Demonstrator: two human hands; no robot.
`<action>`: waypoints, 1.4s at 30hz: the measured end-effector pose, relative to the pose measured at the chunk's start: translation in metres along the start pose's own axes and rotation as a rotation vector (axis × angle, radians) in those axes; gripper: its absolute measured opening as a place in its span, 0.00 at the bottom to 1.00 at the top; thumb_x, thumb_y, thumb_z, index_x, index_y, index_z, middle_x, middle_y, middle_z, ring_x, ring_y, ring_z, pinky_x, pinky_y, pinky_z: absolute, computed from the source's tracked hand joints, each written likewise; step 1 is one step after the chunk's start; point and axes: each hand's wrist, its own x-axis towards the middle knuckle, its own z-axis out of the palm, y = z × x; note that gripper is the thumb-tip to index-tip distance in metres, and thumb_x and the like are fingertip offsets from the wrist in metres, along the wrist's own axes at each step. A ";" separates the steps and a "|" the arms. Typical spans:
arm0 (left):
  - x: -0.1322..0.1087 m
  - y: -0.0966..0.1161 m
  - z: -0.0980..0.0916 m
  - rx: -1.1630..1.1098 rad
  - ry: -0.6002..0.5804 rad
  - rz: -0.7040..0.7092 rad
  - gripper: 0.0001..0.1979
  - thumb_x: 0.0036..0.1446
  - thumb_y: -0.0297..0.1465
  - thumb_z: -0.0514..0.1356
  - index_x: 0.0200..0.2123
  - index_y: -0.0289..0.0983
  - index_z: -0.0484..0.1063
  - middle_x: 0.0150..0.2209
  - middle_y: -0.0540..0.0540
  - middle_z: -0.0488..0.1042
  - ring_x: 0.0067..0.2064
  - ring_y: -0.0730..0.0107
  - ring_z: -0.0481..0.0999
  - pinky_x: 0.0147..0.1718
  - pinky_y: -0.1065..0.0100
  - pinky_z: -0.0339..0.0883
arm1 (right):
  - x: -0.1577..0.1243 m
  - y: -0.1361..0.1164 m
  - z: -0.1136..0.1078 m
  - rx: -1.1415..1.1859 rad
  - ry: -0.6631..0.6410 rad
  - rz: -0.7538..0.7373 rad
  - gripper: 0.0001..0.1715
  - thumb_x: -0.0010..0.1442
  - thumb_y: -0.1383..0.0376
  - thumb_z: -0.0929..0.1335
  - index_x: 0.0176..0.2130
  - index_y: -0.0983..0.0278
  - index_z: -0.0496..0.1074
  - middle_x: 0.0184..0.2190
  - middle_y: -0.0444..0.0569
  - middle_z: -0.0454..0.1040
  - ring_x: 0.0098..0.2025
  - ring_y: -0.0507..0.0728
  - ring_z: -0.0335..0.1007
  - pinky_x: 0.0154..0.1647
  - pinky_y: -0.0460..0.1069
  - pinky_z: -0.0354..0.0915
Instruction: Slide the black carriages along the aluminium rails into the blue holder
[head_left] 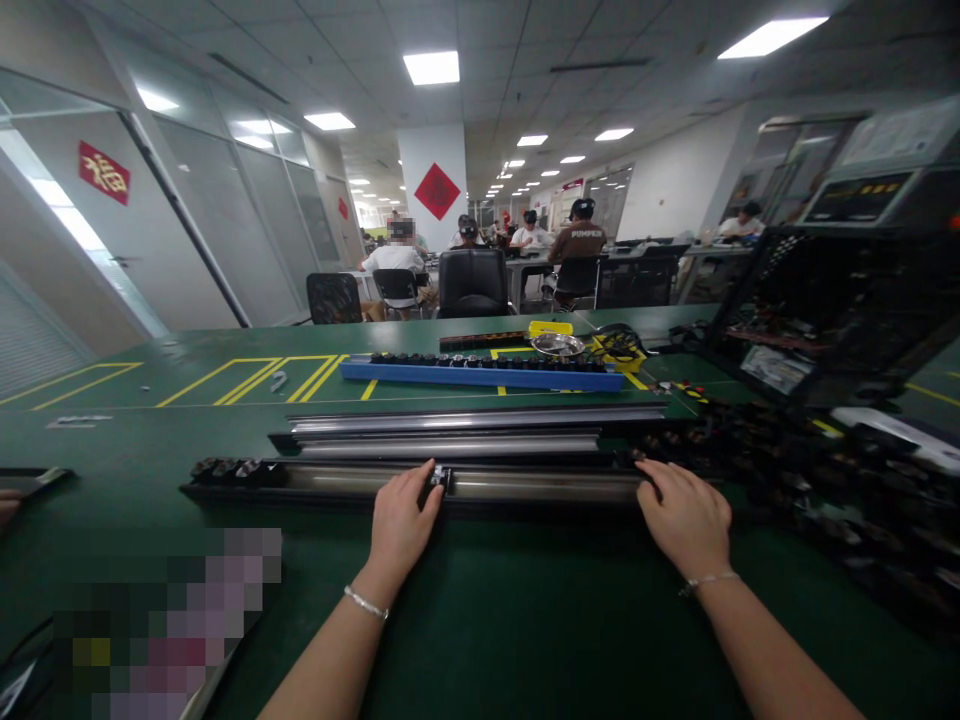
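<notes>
A long black rail housing [517, 486] with a shiny channel lies crosswise in front of me. My left hand [401, 515] is closed, thumb and fingers pinching a small black module [442, 480] seated in the channel near its middle. Toward the right end of the housing, my right hand [686, 510] is bent over the edge with its fingers together. What it grips there is dark and partly hidden by the fingers. Several black modules [238, 470] sit in a row at the housing's left end.
Behind lie more metal rails [480, 420] and a blue strip [480, 376] topped with black modules. Many dark parts [840, 490] are heaped at right, below an open black equipment case [810, 280]. A metal dish [557, 344] stands farther back. Another person's hand [7, 507] shows at far left.
</notes>
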 end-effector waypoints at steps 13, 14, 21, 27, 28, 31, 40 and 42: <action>-0.004 0.011 -0.001 0.024 0.114 -0.003 0.16 0.54 0.33 0.56 0.46 0.38 0.70 0.39 0.45 0.76 0.40 0.62 0.74 0.40 0.60 0.65 | 0.001 0.002 -0.004 -0.048 -0.047 0.005 0.22 0.54 0.65 0.57 0.44 0.59 0.72 0.48 0.47 0.72 0.52 0.61 0.63 0.51 0.61 0.55; -0.005 0.011 -0.001 0.022 0.113 -0.002 0.16 0.54 0.33 0.56 0.46 0.38 0.70 0.39 0.45 0.76 0.40 0.63 0.74 0.40 0.60 0.65 | 0.001 0.003 -0.003 -0.050 -0.048 0.005 0.22 0.53 0.66 0.57 0.44 0.59 0.72 0.48 0.48 0.72 0.52 0.62 0.63 0.51 0.61 0.55; -0.007 0.013 -0.002 0.017 0.109 0.003 0.16 0.54 0.33 0.56 0.46 0.39 0.69 0.40 0.46 0.76 0.40 0.64 0.74 0.40 0.61 0.64 | 0.002 0.007 -0.003 -0.050 -0.051 -0.014 0.22 0.53 0.66 0.57 0.43 0.59 0.72 0.47 0.50 0.72 0.51 0.64 0.63 0.49 0.62 0.57; -0.007 0.015 -0.003 0.034 0.085 0.002 0.17 0.54 0.35 0.57 0.47 0.41 0.70 0.39 0.47 0.77 0.39 0.64 0.74 0.38 0.61 0.62 | 0.003 0.008 -0.002 -0.051 -0.067 -0.009 0.22 0.54 0.65 0.57 0.44 0.59 0.72 0.47 0.50 0.72 0.51 0.64 0.64 0.49 0.64 0.57; -0.007 0.016 -0.003 0.040 0.086 0.004 0.17 0.54 0.35 0.57 0.47 0.41 0.70 0.39 0.47 0.77 0.38 0.64 0.74 0.38 0.61 0.61 | 0.003 0.008 -0.002 -0.054 -0.071 -0.010 0.22 0.54 0.64 0.57 0.44 0.59 0.72 0.47 0.50 0.72 0.51 0.64 0.64 0.49 0.64 0.57; -0.007 0.017 -0.003 0.051 0.095 0.016 0.17 0.54 0.35 0.57 0.47 0.41 0.70 0.40 0.47 0.77 0.38 0.64 0.74 0.38 0.61 0.61 | 0.003 0.006 -0.003 -0.062 -0.058 -0.008 0.21 0.54 0.65 0.57 0.44 0.59 0.72 0.47 0.50 0.72 0.51 0.64 0.64 0.49 0.63 0.57; -0.010 0.025 -0.001 0.022 0.055 0.073 0.19 0.57 0.34 0.54 0.51 0.40 0.67 0.43 0.46 0.76 0.43 0.63 0.72 0.41 0.59 0.60 | -0.001 0.001 -0.001 -0.053 -0.013 -0.024 0.22 0.58 0.63 0.55 0.44 0.59 0.71 0.48 0.49 0.72 0.52 0.62 0.63 0.53 0.64 0.52; -0.011 0.026 -0.002 0.024 0.047 0.079 0.19 0.56 0.34 0.54 0.52 0.40 0.67 0.43 0.45 0.76 0.43 0.63 0.72 0.42 0.59 0.61 | -0.004 -0.002 0.001 -0.041 -0.017 -0.065 0.22 0.59 0.61 0.55 0.46 0.59 0.71 0.49 0.49 0.71 0.53 0.62 0.62 0.54 0.65 0.50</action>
